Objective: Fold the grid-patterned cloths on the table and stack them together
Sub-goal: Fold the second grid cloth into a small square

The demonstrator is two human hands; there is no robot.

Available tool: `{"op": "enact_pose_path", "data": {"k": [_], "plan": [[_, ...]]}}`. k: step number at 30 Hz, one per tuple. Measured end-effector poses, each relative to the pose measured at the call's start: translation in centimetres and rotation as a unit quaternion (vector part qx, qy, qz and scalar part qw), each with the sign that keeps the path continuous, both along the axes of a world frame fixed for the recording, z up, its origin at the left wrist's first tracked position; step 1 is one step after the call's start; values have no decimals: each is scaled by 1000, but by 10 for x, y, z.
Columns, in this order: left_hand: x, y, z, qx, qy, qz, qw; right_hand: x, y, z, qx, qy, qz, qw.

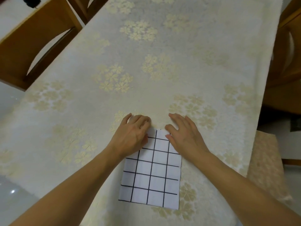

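cloth (151, 173) on table (162, 46), near edge; hands (132, 134) on its far corners.

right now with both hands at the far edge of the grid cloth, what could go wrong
1. The white black-gridded folded cloth lies near the table's front edge; a pull could slide it off.
2. The left hand and right hand rest partly on the cream floral tablecloth, which might bunch up.

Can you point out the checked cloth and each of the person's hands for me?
grid-patterned cloth (151, 176): head view, middle of its white squares.
left hand (132, 136): head view, back of the hand.
right hand (187, 136): head view, back of the hand.
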State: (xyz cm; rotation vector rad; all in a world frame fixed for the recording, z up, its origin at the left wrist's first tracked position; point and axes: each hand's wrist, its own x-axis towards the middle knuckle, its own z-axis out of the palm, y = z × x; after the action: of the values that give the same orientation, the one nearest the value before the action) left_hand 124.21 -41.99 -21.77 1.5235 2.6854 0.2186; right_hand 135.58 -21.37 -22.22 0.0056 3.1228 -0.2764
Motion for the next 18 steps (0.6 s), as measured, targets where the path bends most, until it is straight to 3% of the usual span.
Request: {"op": "enact_pose_path", "data": {"k": [5, 15, 18], "plan": [[-5, 7, 0, -2, -36, 18, 999, -12, -2, 8, -60, -84, -17, 995], [-6, 14, -2, -15, -38, 25, 999, -24, 3, 10, -79, -161, -4, 984], [-6, 13, -1, -13, -38, 14, 999, -21, 0, 9, -72, -148, 18, 986]]}}
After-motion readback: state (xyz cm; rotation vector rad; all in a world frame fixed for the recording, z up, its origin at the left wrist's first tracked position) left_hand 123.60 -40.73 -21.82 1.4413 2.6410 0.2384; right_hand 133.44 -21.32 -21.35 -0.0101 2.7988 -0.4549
